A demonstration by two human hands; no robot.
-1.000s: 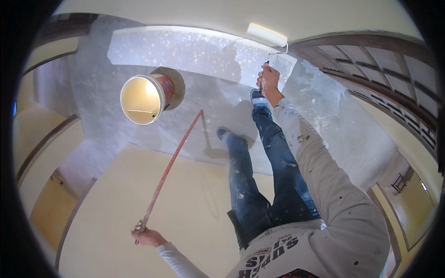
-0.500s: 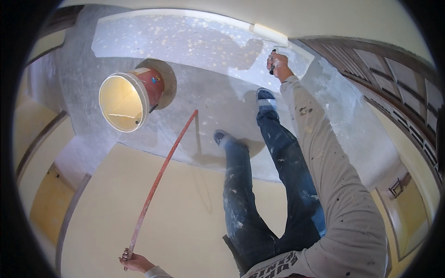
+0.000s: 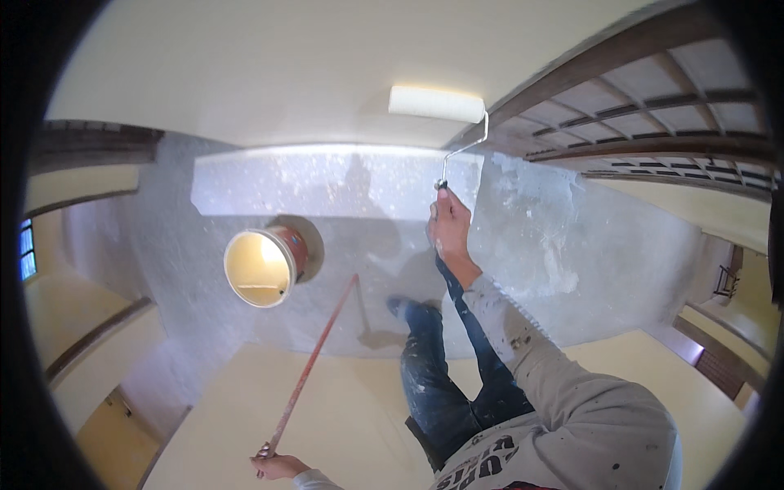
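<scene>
My right hand [image 3: 451, 222] is closed around the dark handle of a paint roller [image 3: 437, 104]. Its white sleeve lies against the cream wall [image 3: 269, 73], close to the dark wooden frame at the right, and a bent wire joins sleeve and handle. At the lower left, my left hand [image 3: 279, 467] grips the near end of a long red pole [image 3: 314, 359]. The pole slants away from me, its far end over the grey floor. Left of the pole stands a reddish bucket [image 3: 260, 268] with a pale rim and cream paint inside.
A pale, paint-speckled sheet [image 3: 286, 181] lies on the floor along the wall's foot. Dark wooden window-like framing [image 3: 653, 106] runs up the right side. Behind my legs [image 3: 445, 376] rises another cream wall surface [image 3: 220, 408]. Doorways open at both sides.
My right hand has raised the roller from the wall's foot, near the sheet, to higher on the wall. The view has tilted up; my left hand still holds the pole.
</scene>
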